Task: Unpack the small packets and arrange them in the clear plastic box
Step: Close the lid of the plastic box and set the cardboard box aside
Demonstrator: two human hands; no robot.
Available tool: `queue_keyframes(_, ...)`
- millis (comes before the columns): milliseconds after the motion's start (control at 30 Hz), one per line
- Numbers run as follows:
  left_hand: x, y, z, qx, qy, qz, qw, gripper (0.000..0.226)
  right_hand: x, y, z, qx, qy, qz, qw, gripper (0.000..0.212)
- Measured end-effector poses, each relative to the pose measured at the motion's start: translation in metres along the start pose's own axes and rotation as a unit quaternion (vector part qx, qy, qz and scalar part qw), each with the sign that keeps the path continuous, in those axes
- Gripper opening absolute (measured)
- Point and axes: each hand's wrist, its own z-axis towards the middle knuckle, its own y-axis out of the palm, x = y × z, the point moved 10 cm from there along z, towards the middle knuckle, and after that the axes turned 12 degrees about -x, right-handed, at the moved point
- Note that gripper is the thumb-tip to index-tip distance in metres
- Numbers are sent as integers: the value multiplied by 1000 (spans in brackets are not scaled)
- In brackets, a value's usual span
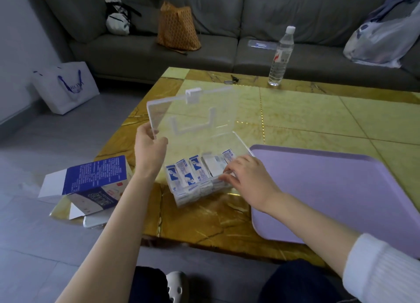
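Observation:
A clear plastic box (241,143) stands on the yellow marble table with its hinged lid (191,111) raised. Several small blue-and-white packets (188,177) stand in rows inside it, filling the near side. My left hand (150,148) grips the lid's left edge and holds it up. My right hand (247,177) rests on the box's right front rim, fingertips on the packets there. Whether it pinches one I cannot tell. An opened blue-and-white carton (95,184) lies on the table's left corner.
A lilac tray (341,193) lies right of the box. A water bottle (280,57) and keys (231,79) stand at the table's far edge. A grey sofa with bags is behind. A white paper bag (66,86) sits on the floor at left.

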Motion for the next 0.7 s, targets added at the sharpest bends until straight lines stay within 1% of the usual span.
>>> queue_keyframes(100, 38, -1, -19, 12, 99, 111, 989, 42, 4, -2, -6, 18, 46, 2, 999, 47)
queue_keyframes(200, 60, 9, -49, -1, 164, 200, 966, 40, 5, -7, -13, 34, 61, 37, 997, 39)
queue_keyframes(267, 59, 17, -66, -21, 189, 269, 944, 37, 9, -13, -20, 46, 78, 49, 995, 32)
queue_keyframes(333, 49, 26, -79, -52, 198, 324, 924, 40, 14, -19, -31, 56, 100, 37, 993, 28)
queue_keyframes(433, 36, 35, -95, -94, 205, 361, 905, 46, 17, -34, -46, 80, 125, 13, 989, 26)
queue_keyframes(500, 28, 40, -100, -115, 200, 369, 900, 47, 14, -45, -50, 105, 112, 25, 988, 24)
queue_keyframes(567, 24, 41, -101, -120, 195, 374, 899, 47, 2, -52, -48, 107, 57, 48, 991, 23)
queue_keyframes(633, 23, 42, -102, -120, 194, 381, 896, 47, -16, -50, -40, 70, 3, 39, 997, 31)
queue_keyframes(700, 22, 43, -102, -124, 192, 382, 896, 47, -30, -42, -28, 23, -17, 14, 999, 49)
